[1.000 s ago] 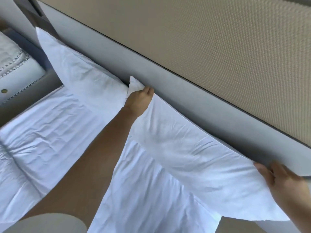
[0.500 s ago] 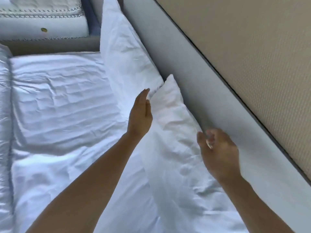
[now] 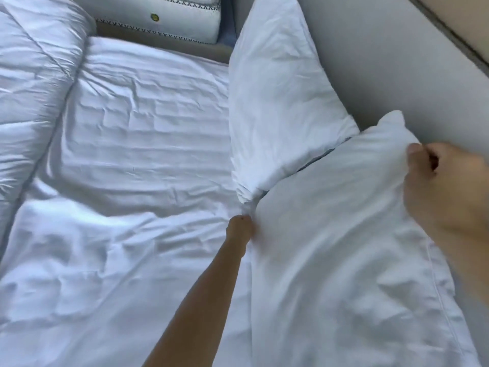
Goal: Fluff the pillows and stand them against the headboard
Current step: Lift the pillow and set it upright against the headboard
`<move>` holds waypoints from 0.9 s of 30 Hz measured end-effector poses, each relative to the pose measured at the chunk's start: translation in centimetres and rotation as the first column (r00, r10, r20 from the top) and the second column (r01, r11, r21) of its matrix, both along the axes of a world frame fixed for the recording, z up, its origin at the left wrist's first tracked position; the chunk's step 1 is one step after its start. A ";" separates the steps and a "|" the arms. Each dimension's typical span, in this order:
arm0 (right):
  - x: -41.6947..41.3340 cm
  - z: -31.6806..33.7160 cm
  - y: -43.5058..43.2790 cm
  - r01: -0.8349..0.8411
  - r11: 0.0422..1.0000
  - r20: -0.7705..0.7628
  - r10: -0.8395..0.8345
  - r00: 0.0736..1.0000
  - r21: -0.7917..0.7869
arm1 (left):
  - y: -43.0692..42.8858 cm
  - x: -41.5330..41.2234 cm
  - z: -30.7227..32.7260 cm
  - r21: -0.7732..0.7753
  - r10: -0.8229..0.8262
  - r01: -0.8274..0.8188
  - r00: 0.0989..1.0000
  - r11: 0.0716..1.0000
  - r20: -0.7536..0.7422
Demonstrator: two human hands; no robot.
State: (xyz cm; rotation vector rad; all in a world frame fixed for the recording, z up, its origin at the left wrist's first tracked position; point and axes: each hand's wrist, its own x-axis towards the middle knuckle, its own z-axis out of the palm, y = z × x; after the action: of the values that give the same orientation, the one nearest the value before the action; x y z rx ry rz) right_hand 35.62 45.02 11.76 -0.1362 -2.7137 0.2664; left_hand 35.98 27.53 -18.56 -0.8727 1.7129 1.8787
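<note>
Near pillow is leaned on the bed against the grey headboard, right of frame; its lower end is cut off by the bottom edge. Its top corner is pinched in the right hand, fingers curled closed around a bunched fold of the white case. Its lower-left corner, down at mattress level, is met by the left hand; that hand is small and partly buried in fabric, so whether it is closed on the corner cannot be told.

Far pillow is stood against the same headboard further along, its near corner touching and slightly overlapped by the near pillow's edge. A dark sliver is seen in the seam between them; what it is cannot be made out.

Both are carried on a white fitted sheet, heavily creased. A folded-back white duvet is piled along the left edge. Beyond the bed, a white cushion with dark zigzag stitching and a small round yellow-green tag is seen, cut off by the top edge. A beige panel is seen above the headboard at top right.

Right hand is motion-blurred. Pillow cases are plain white, wrinkled, soft-filled; a stitched hem is visible on the near one.
</note>
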 end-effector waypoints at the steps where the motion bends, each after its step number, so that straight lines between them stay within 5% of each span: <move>1: 0.1 0.1 0.2 -0.017 1.000 0.006 0.017 1.000 0.005 | 0.4 -0.6 -0.8 0.081 0.037 -0.041 0.998 0.996 0.042; 4: 0.4 0.4 1.0 -0.068 0.997 -0.003 0.068 0.998 0.026 | 1.3 -2.9 -1.5 0.305 0.108 -0.134 0.989 0.943 0.100; 8: 0.4 0.7 2.2 -0.099 0.994 -0.022 0.100 0.995 0.043 | 1.8 -5.7 -0.2 0.367 0.121 -0.146 0.989 0.919 0.090; 10: 0.2 0.7 2.4 -0.083 0.994 -0.049 0.087 0.995 0.067 | 1.5 -6.2 -0.8 0.265 0.169 -0.180 0.984 0.947 0.064; 12: 0.0 0.5 2.3 -0.057 0.995 -0.077 0.063 0.995 0.081 | 1.6 -6.4 -2.0 -0.006 0.156 -0.157 0.987 0.988 -0.035; 15: -0.3 0.2 1.9 -0.052 0.996 -0.084 0.058 0.995 0.071 | 2.7 -6.7 -2.6 -0.409 0.054 -0.116 0.986 0.905 -0.159; 21: -0.5 -0.6 1.9 -0.059 0.969 -0.050 0.073 0.996 0.240 | 3.4 -6.0 -3.0 -0.500 0.045 -0.139 0.980 0.855 -0.196; 23: -0.3 -0.7 1.7 -0.063 0.964 -0.039 0.075 0.996 0.257 | 2.7 -4.6 -2.2 -0.430 0.055 -0.163 0.966 0.888 -0.252; 27: 1.0 -0.5 0.5 0.004 0.994 0.089 -0.014 0.996 0.111 | 2.0 2.7 1.4 0.032 0.161 -0.159 0.944 0.987 -0.289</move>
State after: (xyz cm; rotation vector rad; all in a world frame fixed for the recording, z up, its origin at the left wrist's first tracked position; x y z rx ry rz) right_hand 36.66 45.50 11.26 -0.1307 -2.8085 0.1085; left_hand 38.70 29.53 -17.14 -0.7828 1.8484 2.2138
